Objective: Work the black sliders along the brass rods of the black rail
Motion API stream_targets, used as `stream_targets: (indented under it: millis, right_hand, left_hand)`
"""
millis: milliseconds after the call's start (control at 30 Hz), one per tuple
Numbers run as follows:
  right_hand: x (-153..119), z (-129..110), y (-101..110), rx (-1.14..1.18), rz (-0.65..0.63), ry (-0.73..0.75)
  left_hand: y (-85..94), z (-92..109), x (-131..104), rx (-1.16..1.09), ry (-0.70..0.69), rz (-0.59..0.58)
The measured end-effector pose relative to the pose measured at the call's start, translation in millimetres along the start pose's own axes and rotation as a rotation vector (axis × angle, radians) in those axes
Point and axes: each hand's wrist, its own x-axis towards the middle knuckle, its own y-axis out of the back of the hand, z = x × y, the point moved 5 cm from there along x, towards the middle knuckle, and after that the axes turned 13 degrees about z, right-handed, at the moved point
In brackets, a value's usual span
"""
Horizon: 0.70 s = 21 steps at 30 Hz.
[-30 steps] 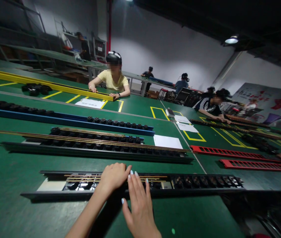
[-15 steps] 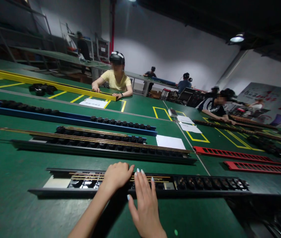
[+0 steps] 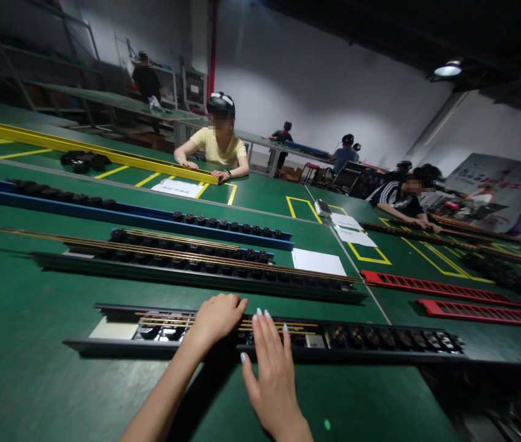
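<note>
A long black channel (image 3: pixel 380 355) lies across the green table in front of me, holding black parts (image 3: pixel 370 336) in a row at its right. Thin brass-coloured rods (image 3: pixel 163 320) lie lengthwise over its left and middle part. My left hand (image 3: pixel 218 318) rests over the channel's middle, its fingers bent over the far side and mostly hidden. Just right of it, my right hand (image 3: pixel 272 368) lies with fingers stretched out across the channel and rods, thumb apart. What the left fingers touch is hidden.
Beyond lie another dark channel (image 3: pixel 196 281) with long rods, a blue channel (image 3: pixel 126 216), white paper (image 3: pixel 319 263) and red slotted rails (image 3: pixel 472 311). Across the table a person in yellow (image 3: pixel 218 147) touches a yellow channel (image 3: pixel 140 161). Another person (image 3: pixel 398 195) leans at the right.
The view has shifted slightly. Both hands stay on the channel in nearly the same pose, and the near channel's left end appears slightly farther right and higher.
</note>
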Motion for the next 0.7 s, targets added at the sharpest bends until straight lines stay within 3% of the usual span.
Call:
stream_targets:
  millis: [300, 700]
  right_hand:
    - [1, 0, 1, -0.027, -0.021, -0.007]
    - [0, 3, 2, -0.006, -0.020, 0.007]
  left_hand:
    - [22.0, -47, 10, 0.034, 0.092, 0.107]
    - [5.5, -58, 13, 0.024, 0.118, 0.042]
